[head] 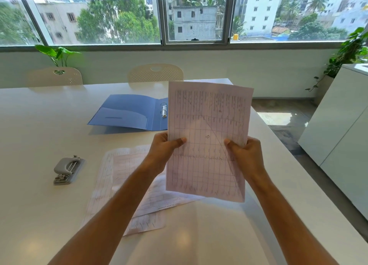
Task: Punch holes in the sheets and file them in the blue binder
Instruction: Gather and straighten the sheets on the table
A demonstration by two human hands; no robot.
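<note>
A printed grid sheet (207,117) is held upright above the white table (39,125). My left hand (163,149) pinches its left edge, thumb on the front. My right hand (245,153) pinches its right edge the same way. Beneath my arms lie more printed sheets (119,173), fanned loosely on the table. The blue binder (127,113) lies open further back, its metal rings (163,109) showing beside the held sheet, which hides its right half. A grey hole punch (66,170) sits on the table to the left, apart from both hands.
Two pale chairs (155,72) stand at the table's far side under a wide window. A white cabinet (338,129) stands to the right across a strip of floor. Potted plants (350,51) stand in the corners.
</note>
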